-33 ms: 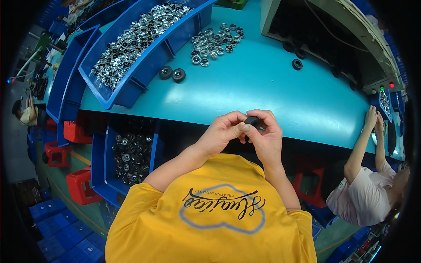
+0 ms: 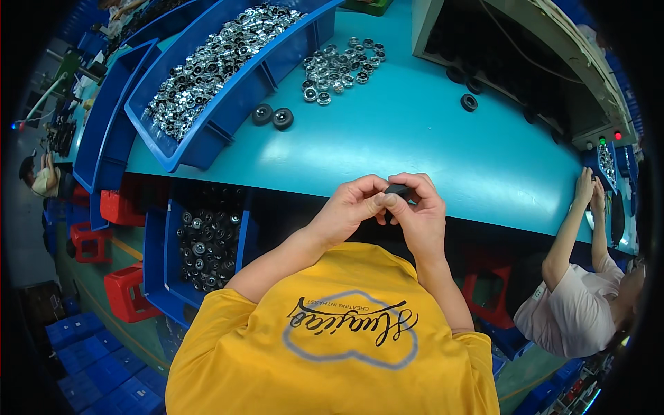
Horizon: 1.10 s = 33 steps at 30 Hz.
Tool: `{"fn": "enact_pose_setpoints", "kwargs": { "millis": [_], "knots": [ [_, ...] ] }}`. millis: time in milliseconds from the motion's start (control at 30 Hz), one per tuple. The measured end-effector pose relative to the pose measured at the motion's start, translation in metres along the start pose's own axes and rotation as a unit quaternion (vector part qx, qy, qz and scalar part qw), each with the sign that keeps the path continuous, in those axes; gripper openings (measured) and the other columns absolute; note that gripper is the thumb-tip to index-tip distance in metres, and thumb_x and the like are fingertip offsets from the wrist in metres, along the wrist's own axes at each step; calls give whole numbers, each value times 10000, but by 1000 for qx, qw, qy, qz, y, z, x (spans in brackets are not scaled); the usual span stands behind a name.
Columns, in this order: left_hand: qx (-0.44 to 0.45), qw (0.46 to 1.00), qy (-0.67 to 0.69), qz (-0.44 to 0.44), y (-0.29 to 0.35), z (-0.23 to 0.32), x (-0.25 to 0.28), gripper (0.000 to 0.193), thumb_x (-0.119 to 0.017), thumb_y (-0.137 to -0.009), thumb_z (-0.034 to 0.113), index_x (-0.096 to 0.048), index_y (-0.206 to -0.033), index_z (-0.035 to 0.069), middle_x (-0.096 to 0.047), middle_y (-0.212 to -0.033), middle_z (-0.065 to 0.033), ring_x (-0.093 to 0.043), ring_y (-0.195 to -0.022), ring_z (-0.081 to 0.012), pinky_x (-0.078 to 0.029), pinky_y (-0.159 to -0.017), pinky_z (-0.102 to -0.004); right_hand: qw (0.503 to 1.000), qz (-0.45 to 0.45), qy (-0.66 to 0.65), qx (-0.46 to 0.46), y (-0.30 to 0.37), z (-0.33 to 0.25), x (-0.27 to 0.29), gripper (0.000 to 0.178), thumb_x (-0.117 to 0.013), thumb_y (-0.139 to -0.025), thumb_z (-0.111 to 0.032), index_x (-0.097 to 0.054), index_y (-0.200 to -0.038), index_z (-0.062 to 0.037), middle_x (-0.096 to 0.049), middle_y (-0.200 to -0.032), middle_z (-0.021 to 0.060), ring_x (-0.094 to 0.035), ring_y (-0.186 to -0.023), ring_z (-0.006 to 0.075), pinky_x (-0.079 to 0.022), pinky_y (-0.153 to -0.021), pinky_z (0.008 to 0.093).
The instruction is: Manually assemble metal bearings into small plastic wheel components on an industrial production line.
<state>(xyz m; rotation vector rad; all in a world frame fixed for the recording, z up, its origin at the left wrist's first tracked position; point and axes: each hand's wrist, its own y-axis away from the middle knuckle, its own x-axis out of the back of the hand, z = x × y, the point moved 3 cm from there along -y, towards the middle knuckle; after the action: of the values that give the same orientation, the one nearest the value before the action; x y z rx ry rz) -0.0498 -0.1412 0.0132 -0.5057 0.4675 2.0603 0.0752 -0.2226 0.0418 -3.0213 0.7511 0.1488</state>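
At the table's near edge, my left hand (image 2: 356,206) and my right hand (image 2: 420,211) meet, thumbs and fingertips closed together. Pinched between them is a small black tyre (image 2: 396,189), mostly covered by the fingers. Beyond my hands, to the left, two black toy wheels (image 2: 282,119) with shiny hubs stand on the turquoise table (image 2: 332,155). A loose group of chrome wheel hubs (image 2: 335,69) lies farther back. Many more hubs (image 2: 214,62) fill a long blue bin (image 2: 238,97) at the far left.
A machine housing (image 2: 588,117) with an open front stands at the right rear, black tyres (image 2: 469,102) by it. Below the table at left, a blue crate (image 2: 168,242) holds finished-looking wheels (image 2: 204,249). Red stools (image 2: 124,294) stand left; a co-worker (image 2: 574,304) sits at right.
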Motion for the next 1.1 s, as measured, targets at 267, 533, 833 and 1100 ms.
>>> {"fn": "enact_pose_setpoints", "kwargs": {
  "millis": [267, 533, 833, 1100],
  "knots": [
    [-26, 999, -36, 6, 8, 8, 3, 192, -595, -1024, 212, -625, -1058, 26, -640, -958, -29, -603, -808, -111, -511, -734, -266, 994, -45, -49, -90, -13, 13, 5, 230, -683, -962, -237, -724, -1020, -18, -623, -912, 30, -593, -657, 75, -499, -545, 200],
    [-98, 991, 49, 79, 13, 26, 36, 242, -583, -1027, 254, -597, -1130, 36, -642, -994, -40, -627, -837, -141, -538, -764, -312, 906, -59, 370, 195, -118, -16, -15, 183, -717, -884, -204, -724, -1010, -72, -675, -888, 85, -669, -729, 231, -537, -647, 356],
    [-114, 977, 157, 82, 18, 32, 42, 228, -540, -1045, 222, -581, -1160, 29, -652, -1094, -80, -651, -978, -177, -551, -872, -354, 796, -52, 546, 256, -190, 18, -70, 314, -751, -838, -229, -656, -1120, -131, -628, -1023, 86, -680, -894, 325, -556, -732, 452],
    [-88, 971, 217, 46, 10, 21, 41, 283, -518, -1053, 252, -564, -1188, 8, -649, -1168, -144, -653, -1012, -206, -543, -905, -367, 866, -55, 426, 257, -175, 13, -50, 199, -760, -821, -197, -673, -960, -84, -631, -951, 75, -676, -738, 242, -554, -662, 390]
  ]
}}
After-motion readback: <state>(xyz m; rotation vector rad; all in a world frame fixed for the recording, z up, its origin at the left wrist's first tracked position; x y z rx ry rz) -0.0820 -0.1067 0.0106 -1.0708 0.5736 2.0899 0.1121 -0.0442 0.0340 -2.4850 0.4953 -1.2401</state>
